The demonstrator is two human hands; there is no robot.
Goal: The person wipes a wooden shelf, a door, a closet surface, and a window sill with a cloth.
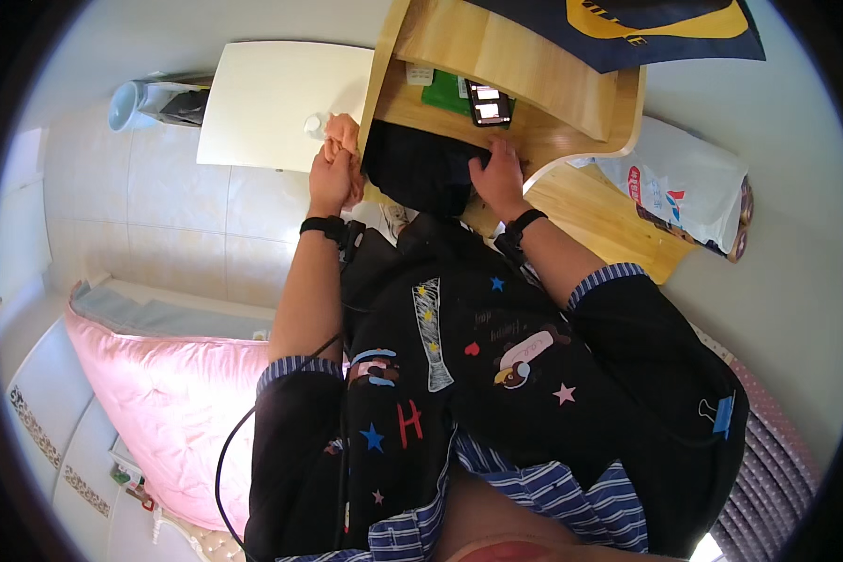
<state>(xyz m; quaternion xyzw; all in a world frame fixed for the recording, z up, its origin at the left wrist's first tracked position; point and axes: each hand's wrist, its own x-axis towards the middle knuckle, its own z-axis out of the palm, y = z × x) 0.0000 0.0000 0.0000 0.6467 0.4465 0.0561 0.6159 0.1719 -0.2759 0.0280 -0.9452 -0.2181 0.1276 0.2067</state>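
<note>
My left hand (331, 180) is closed round a crumpled, peach-coloured soft thing (342, 133); its exact kind does not show. This hand is beside the left edge of a wooden desk shelf (421, 110). My right hand (501, 176) is at the shelf's front edge, thumb apart from the fingers, with no held thing visible. Between both hands lies a black, soft bundle (417, 167), cloth or a bag, partly under the shelf. A lit phone (488, 105) lies on the shelf beyond my right hand, over a green flat packet (446, 92).
A white cabinet (272, 103) with a small white object (315, 124) on it stands left of the shelf. A white plastic bag (688, 183) leans at the right by a wooden board (599, 211). Behind on the left is a bed with a pink quilt (178, 403).
</note>
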